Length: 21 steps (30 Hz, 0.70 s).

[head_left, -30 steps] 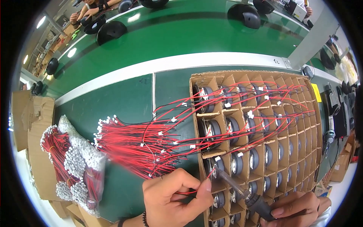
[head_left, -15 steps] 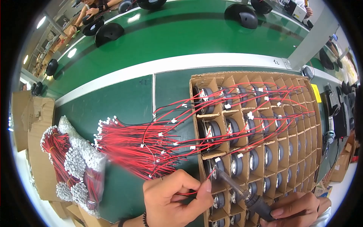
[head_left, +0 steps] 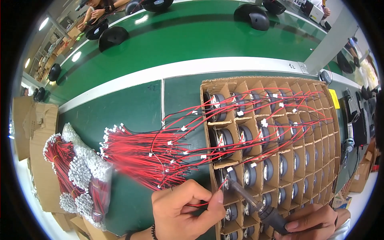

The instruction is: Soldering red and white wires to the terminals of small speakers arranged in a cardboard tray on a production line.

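Note:
My left hand [head_left: 182,210] pinches a thin red wire [head_left: 224,183] between thumb and forefinger. The wire's end reaches a small round speaker [head_left: 219,174] in a cell at the left edge of a cardboard divider box [head_left: 224,163]. In my right hand [head_left: 314,221] is a soldering iron [head_left: 273,217], gripped by its black handle. The iron's tip points up and left and meets the wire's end at that speaker, as far as I can see. Red and black wires [head_left: 264,145] with white plugs lie across the upper rows of speakers.
Left of the box, a spread bundle of red and black wires [head_left: 136,150] lies on the green table [head_left: 132,96]. Beyond it sits a clear bag of wire bundles [head_left: 100,172]. Black domes [head_left: 114,38] rest on a green conveyor [head_left: 180,36], with a person's hand [head_left: 97,13] at the far left.
The black domes on the conveyor have shifted slightly left. The far person's hands have moved. My hands, the wire and the soldering iron stay nearly still.

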Each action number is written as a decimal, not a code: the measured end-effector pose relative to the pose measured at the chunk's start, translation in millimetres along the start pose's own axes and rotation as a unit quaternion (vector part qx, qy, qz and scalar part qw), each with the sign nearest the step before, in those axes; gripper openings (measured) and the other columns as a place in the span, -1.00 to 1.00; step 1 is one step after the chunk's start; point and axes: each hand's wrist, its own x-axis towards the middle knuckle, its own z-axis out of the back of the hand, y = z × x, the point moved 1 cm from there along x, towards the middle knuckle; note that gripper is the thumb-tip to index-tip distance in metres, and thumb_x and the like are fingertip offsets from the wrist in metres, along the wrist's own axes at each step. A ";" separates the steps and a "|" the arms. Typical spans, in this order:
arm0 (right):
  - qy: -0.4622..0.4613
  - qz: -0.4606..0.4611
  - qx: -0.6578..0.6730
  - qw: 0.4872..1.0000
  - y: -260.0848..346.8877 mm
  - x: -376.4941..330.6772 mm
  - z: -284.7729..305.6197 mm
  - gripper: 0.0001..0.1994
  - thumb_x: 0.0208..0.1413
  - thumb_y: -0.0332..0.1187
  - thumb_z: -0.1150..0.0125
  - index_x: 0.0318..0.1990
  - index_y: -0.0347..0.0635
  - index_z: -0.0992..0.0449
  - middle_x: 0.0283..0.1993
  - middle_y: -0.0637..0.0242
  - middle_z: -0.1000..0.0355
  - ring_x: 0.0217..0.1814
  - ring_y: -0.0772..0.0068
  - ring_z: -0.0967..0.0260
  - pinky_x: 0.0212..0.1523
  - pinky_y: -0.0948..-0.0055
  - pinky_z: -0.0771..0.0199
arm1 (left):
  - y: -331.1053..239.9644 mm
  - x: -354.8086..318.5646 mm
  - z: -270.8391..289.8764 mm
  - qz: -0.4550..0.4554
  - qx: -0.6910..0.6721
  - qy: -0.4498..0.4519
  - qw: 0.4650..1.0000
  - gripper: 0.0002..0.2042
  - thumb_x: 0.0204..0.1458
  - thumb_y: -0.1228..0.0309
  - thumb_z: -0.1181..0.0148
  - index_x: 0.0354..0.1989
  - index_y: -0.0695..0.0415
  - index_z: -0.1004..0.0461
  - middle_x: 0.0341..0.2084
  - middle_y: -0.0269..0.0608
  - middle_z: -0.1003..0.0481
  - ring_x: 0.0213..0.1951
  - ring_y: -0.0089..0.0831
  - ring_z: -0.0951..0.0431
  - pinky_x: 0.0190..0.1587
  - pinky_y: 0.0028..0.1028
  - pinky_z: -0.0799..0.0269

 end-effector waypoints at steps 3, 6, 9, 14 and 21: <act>0.005 -0.004 0.002 1.000 0.5 -1.1 0.9 -0.77 -0.10 -0.81 -0.38 -0.38 -0.37 -0.46 -0.05 -0.07 -0.32 -0.26 0.12 -0.50 -0.42 0.43 -0.65 | -0.1 -0.2 -0.1 0.000 0.002 0.000 1.000 -0.77 0.09 0.65 -0.34 -0.52 0.21 -0.39 -0.72 -0.56 -0.31 -0.63 -0.88 -0.17 -0.59 -0.70 0.00; 0.012 -0.008 0.006 1.000 1.2 -1.1 3.2 -0.77 -0.11 -0.80 -0.38 -0.37 -0.37 -0.47 -0.04 -0.09 -0.35 -0.25 0.08 -0.51 -0.40 0.40 -0.67 | -0.4 0.0 0.0 -0.001 0.006 0.002 1.000 -0.77 0.09 0.65 -0.34 -0.52 0.21 -0.39 -0.72 -0.57 -0.30 -0.63 -0.88 -0.16 -0.59 -0.70 0.01; 0.015 -0.002 0.006 1.000 -0.1 -0.6 3.9 -0.77 -0.11 -0.79 -0.40 -0.35 -0.36 -0.48 -0.03 -0.11 -0.38 -0.25 0.05 -0.53 -0.39 0.37 -0.68 | -0.2 0.6 0.5 0.001 0.005 0.004 1.000 -0.77 0.09 0.65 -0.34 -0.52 0.21 -0.39 -0.72 -0.57 -0.30 -0.63 -0.88 -0.16 -0.59 -0.70 0.02; -0.001 0.004 -0.004 1.000 -0.9 0.9 0.9 -0.75 -0.13 -0.78 -0.42 -0.35 -0.33 -0.49 -0.05 -0.08 -0.41 -0.25 0.05 -0.54 -0.38 0.35 -0.69 | -0.1 0.7 1.4 0.007 -0.001 0.006 1.000 -0.77 0.10 0.65 -0.33 -0.52 0.21 -0.38 -0.72 -0.57 -0.30 -0.63 -0.88 -0.15 -0.60 -0.70 0.03; 0.008 -0.003 -0.009 1.000 1.5 -1.7 3.3 -0.74 -0.15 -0.77 -0.45 -0.36 -0.30 -0.51 -0.05 -0.02 -0.43 -0.17 0.05 -0.53 -0.32 0.35 -0.67 | 0.5 -0.3 -0.1 0.009 0.001 0.009 1.000 -0.77 0.11 0.63 -0.33 -0.50 0.20 -0.38 -0.72 -0.57 -0.30 -0.62 -0.89 -0.16 -0.59 -0.70 0.01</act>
